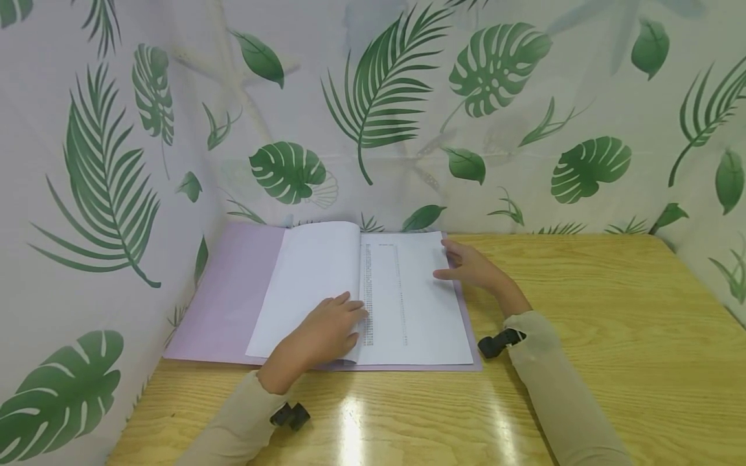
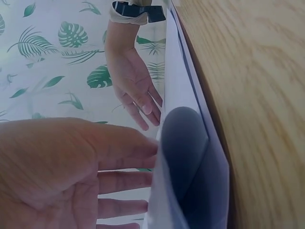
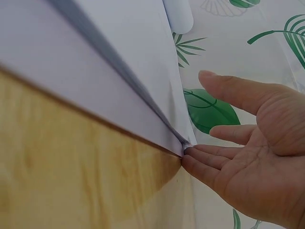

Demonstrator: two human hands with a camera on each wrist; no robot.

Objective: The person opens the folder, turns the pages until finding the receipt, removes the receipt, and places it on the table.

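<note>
A purple folder [image 1: 224,291] lies spread on the table with white sheets inside. Its left sheets [image 1: 309,278] are turned over and bulge in a curl near the fold. The right page [image 1: 431,304] lies flat and carries narrow columns of small print. My left hand [image 1: 326,327] rests with extended fingers on the curled sheets by the fold; the left wrist view shows the hollow under the bend. At the upper right corner of the page is my right hand [image 1: 469,265], its fingertips touching the corner edge in the right wrist view, thumb held apart.
The wood-grain table [image 1: 612,323] extends to the right and in front of the folder. A leaf-patterned cloth [image 1: 396,116] hangs behind it and along the left side. Dark wrist devices [image 1: 501,342] sit at both sleeve cuffs.
</note>
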